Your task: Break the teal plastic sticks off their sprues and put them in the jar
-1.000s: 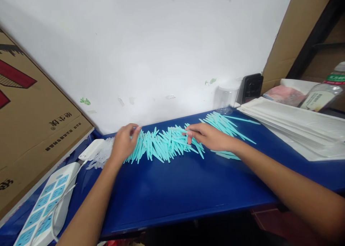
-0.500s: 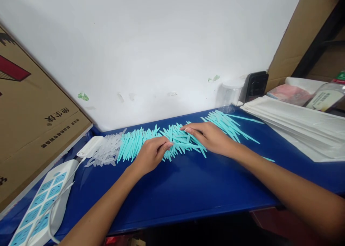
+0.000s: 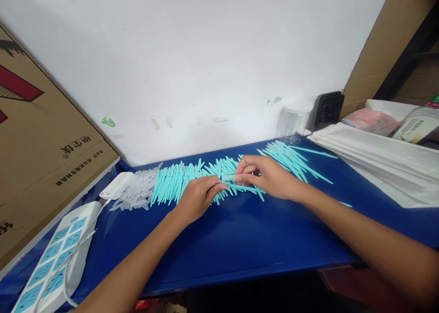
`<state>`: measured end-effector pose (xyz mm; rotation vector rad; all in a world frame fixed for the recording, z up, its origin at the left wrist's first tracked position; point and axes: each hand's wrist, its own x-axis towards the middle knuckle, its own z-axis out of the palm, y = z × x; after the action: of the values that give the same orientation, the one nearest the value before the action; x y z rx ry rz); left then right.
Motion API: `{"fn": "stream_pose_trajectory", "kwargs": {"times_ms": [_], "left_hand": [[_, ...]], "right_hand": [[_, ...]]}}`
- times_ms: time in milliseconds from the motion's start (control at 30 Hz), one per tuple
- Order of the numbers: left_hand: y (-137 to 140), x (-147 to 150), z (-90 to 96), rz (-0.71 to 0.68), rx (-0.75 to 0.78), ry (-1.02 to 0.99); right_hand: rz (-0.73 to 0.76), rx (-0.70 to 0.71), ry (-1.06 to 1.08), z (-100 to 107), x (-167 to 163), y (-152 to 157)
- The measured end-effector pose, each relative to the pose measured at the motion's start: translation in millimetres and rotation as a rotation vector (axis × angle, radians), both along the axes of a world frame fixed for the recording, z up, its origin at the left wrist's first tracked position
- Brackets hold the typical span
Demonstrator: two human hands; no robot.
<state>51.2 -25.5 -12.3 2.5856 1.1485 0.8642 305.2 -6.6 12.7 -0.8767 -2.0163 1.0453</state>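
Pinched fingers of my left hand (image 3: 200,195) hold one end of a thin teal plastic stick, which points right over a loose pile of teal sticks (image 3: 219,167). Just to the right, my right hand (image 3: 269,177) grips a paler, slightly blurred teal stick (image 3: 229,177) between thumb and fingers. Its left end reaches my left fingertips; whether they touch it I cannot tell. Left of my hands lies a neater row of teal sticks (image 3: 169,183), then a heap of clear, frosted sticks (image 3: 135,192). More teal sticks (image 3: 288,158) fan out behind my right hand.
On the blue table (image 3: 257,240), a white power strip (image 3: 73,258) with cables lies at the left, beside a cardboard box (image 3: 44,135). A clear jar (image 3: 297,121) and a black object (image 3: 328,109) stand at the back right. White plastic bags (image 3: 387,162) are stacked at the right.
My right hand has moved slightly left and down toward my left hand, and a pale teal stick now shows in its fingers. My left hand keeps its pinch. The view has shifted slightly.
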Motion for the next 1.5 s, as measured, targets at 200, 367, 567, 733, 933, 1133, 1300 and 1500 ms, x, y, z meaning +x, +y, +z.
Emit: {"fn": "stream_pose_trajectory", "kwargs": {"times_ms": [200, 367, 567, 733, 933, 1133, 1300, 1500], "left_hand": [[-0.5, 0.6, -1.3, 0.015, -0.025, -0.005], [0.9, 0.0, -4.1, 0.047, -0.095, -0.004], [-2.3, 3.7, 1.1, 0.041, -0.156, -0.071], [-4.2, 4.1, 7.0, 0.056, -0.204, -0.218], [-3.7, 4.9, 9.5, 0.058, -0.292, -0.290], [-4.2, 4.5, 16.4, 0.060, -0.228, -0.250], [-3.0, 3.5, 18.2, 0.052, -0.244, -0.245], [-2.1, 3.7, 20.0, 0.053, -0.236, -0.230]], "right_hand": [[0.032, 0.007, 0.047, -6.6, -4.6, -2.5], [0.065, 0.037, 0.010, -3.1, -7.4, -8.1], [0.096, -0.005, -0.022, -2.3, -8.3, -10.1], [0.162, -0.003, -0.134, -0.4, -5.4, -7.5], [0.164, 0.093, -0.155, 5.5, -4.6, -4.3], [0.197, 0.032, -0.142, 14.8, 0.2, -3.3], [0.212, 0.037, -0.132, 11.2, 2.3, 0.1], [0.216, 0.038, -0.143, 10.4, 2.4, 0.7]]}}
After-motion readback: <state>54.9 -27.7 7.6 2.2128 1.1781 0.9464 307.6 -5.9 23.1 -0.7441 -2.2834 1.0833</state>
